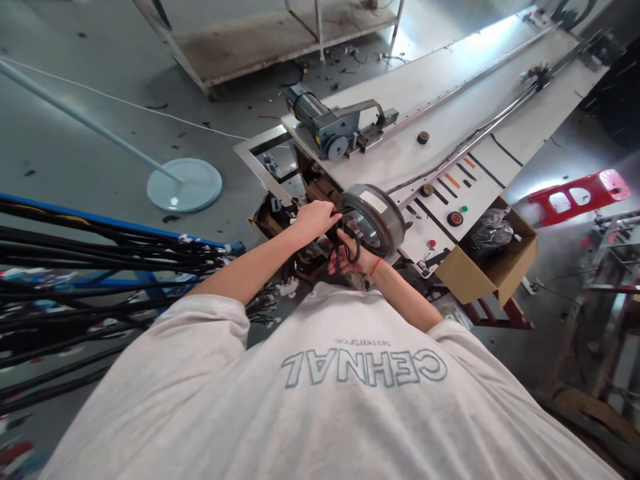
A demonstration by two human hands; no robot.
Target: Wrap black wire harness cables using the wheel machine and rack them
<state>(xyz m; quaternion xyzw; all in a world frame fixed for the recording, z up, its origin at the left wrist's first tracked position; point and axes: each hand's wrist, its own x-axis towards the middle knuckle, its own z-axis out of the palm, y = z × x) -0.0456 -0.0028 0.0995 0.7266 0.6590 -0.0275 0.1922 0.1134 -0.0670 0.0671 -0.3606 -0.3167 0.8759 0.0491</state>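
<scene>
Black-handled scissors [354, 249] rest in my right hand [359, 260], their loops around my fingers, close to my body. My left hand [315, 220] is just beyond and to the left, its fingers pinched together by the near side of a large dark grey roll [395, 210]. What those fingertips hold is too small to make out. The roll stands at the table's near end and bears a pale label. Its open centre faces my hands.
A long white worktable [425, 100] runs to the upper right, carrying a motor unit [320, 120], cables and buttons. An open cardboard box [515, 267] with a plastic bag stands at right, near a red stool [580, 200]. Bundles of black cables [100, 260] hang at left.
</scene>
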